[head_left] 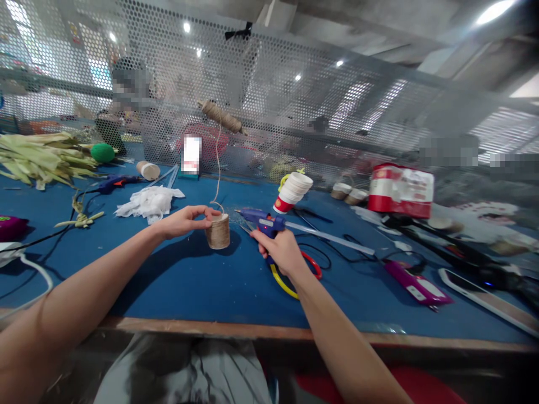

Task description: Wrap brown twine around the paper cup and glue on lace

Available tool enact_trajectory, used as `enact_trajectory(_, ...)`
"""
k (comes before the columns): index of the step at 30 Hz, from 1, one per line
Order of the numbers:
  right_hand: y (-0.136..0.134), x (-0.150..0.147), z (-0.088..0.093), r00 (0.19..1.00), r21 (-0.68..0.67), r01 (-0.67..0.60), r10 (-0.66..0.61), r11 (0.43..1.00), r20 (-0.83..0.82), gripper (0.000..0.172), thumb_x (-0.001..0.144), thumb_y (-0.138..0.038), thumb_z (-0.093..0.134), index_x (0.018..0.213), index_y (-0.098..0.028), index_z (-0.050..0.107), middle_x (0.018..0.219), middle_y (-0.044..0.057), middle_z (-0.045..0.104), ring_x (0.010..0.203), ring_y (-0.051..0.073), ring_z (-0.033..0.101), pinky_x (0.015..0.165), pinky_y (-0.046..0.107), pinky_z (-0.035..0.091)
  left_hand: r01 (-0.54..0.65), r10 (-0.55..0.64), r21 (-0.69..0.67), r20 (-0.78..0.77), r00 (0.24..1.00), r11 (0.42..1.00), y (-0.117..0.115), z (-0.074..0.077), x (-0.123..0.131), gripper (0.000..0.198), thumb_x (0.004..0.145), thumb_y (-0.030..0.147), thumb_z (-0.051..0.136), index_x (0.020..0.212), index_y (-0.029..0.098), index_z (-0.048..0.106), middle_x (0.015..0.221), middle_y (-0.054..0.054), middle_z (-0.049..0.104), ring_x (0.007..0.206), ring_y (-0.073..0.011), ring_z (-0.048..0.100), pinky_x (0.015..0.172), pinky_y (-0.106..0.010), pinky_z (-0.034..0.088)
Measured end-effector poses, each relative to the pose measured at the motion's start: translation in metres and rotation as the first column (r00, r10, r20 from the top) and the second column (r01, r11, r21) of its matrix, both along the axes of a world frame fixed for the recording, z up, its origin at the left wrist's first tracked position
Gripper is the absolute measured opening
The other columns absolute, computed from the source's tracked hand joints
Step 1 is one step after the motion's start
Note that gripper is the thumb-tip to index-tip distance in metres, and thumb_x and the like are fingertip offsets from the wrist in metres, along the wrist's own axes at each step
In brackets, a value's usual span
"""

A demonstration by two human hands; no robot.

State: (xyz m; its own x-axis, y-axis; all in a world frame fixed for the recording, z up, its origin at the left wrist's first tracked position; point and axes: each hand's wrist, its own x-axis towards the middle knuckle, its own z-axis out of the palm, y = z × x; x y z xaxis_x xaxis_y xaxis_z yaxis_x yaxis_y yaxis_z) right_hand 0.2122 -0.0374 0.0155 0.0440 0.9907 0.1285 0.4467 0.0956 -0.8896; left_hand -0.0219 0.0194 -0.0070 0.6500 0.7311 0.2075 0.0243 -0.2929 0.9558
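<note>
My left hand [189, 220] grips the upper edge of a small paper cup wrapped in brown twine [218, 233], thumb and fingers at its rim. From the cup's top a strand of twine [218, 163] runs up to a twine spool on a stick [222, 118] at the mesh panel. My right hand [283, 249] is wrapped around a blue hot glue gun [263, 220], whose nozzle points left toward the cup, a short gap away. A clear glue stick [330, 238] sticks out of its back. Scissors with yellow and red handles [283, 283] lie partly hidden beneath that hand.
A stack of paper cups [297, 188] stands behind the glue gun. White crumpled cloth [149, 203], corn husks [46, 157] and another glue gun [113, 183] are at left. Right are a purple device [419, 285], a phone [488, 297], cables and a red-white package [401, 191]. A perforated panel [269, 112] borders the back.
</note>
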Motion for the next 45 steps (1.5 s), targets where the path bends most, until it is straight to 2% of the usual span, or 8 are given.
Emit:
enact_trajectory(4,0.03,0.019,0.007,0.988,-0.031,0.036,-0.04,0.999,-0.15,0.015,0.064,-0.026,0.061,0.063,-0.013,0.054,0.047,-0.003,0.051,0.039,0.006,0.047,0.037,0.017,0.037,0.003,-0.003,0.002,-0.01,1.0,1.0,0.0,0.001,0.0,0.016,0.075,0.029,0.055,0.079,0.014,0.05,0.125,-0.011,0.044,0.118,-0.0217,0.039,0.095,-0.038,0.031)
enact_trajectory(10,0.083,0.03,-0.003,0.984,-0.131,0.17,-0.161,0.977,0.073,0.03,0.077,-0.032,0.049,0.054,-0.014,0.049,0.045,0.001,0.052,0.035,0.006,0.046,0.039,0.02,0.039,0.008,-0.006,0.053,-0.04,0.999,0.999,-0.002,0.003,0.0,0.017,0.076,0.03,0.054,0.078,0.013,0.051,0.122,-0.011,0.047,0.115,-0.0211,0.041,0.095,-0.038,0.03)
enact_trajectory(16,0.103,0.03,-0.018,0.915,-0.082,0.276,-0.235,0.958,0.329,0.035,0.067,-0.035,0.059,0.042,-0.017,0.041,0.04,0.005,0.05,0.043,0.014,0.053,0.043,0.023,0.037,0.009,-0.006,0.073,-0.047,0.999,0.997,-0.001,0.003,0.0,0.018,0.076,0.031,0.053,0.078,0.014,0.052,0.122,-0.01,0.047,0.115,-0.021,0.041,0.095,-0.037,0.029)
enact_trajectory(21,0.095,0.015,-0.001,0.874,0.081,0.233,-0.245,0.969,0.419,0.029,0.064,-0.036,0.061,0.049,-0.014,0.05,0.068,0.012,0.06,0.078,0.019,0.057,0.06,0.024,0.039,0.018,-0.014,0.087,-0.056,0.998,0.996,-0.001,0.003,0.0,0.018,0.075,0.032,0.053,0.079,0.014,0.053,0.119,-0.011,0.049,0.114,-0.0214,0.042,0.094,-0.037,0.029)
enact_trajectory(24,0.084,-0.011,0.011,0.941,0.044,-0.118,0.097,0.992,0.323,0.035,0.075,-0.045,0.047,0.062,-0.016,0.06,0.073,0.008,0.063,0.074,0.016,0.056,0.063,0.026,0.041,0.016,-0.009,0.096,-0.065,0.998,0.995,-0.003,0.004,0.0,0.019,0.076,0.032,0.053,0.078,0.014,0.052,0.117,-0.01,0.05,0.113,-0.0214,0.043,0.093,-0.036,0.031)
enact_trajectory(28,0.067,-0.043,0.018,0.907,-0.078,-0.418,0.421,0.905,0.022,0.029,0.074,-0.041,0.051,0.07,-0.015,0.061,0.076,0.005,0.063,0.072,0.013,0.055,0.067,0.026,0.042,0.009,0.005,0.133,-0.103,0.995,0.991,-0.004,0.006,0.001,0.02,0.077,0.033,0.052,0.077,0.013,0.052,0.11,-0.009,0.054,0.11,-0.0214,0.044,0.092,-0.035,0.032)
enact_trajectory(33,0.056,-0.044,0.018,0.903,-0.018,-0.365,0.349,0.931,-0.251,0.014,0.063,-0.026,0.063,0.069,-0.014,0.058,0.081,0.005,0.062,0.074,0.011,0.055,0.073,0.026,0.041,0.007,-0.004,0.082,-0.04,0.999,0.997,-0.004,0.005,0.001,0.017,0.076,0.031,0.054,0.076,0.014,0.052,0.11,-0.008,0.054,0.111,-0.0199,0.044,0.091,-0.033,0.033)
enact_trajectory(45,0.026,-0.023,0.01,0.933,0.142,-0.222,0.253,0.965,-0.257,0.016,0.063,-0.031,0.066,0.067,-0.018,0.058,0.081,0.004,0.061,0.076,0.014,0.055,0.077,0.032,0.041,0.082,-0.062,-0.117,0.17,0.984,0.99,-0.01,0.009,0.006,0.011,0.074,0.022,0.057,0.075,0.012,0.052,0.11,-0.009,0.054,0.104,-0.0176,0.047,0.088,-0.034,0.032)
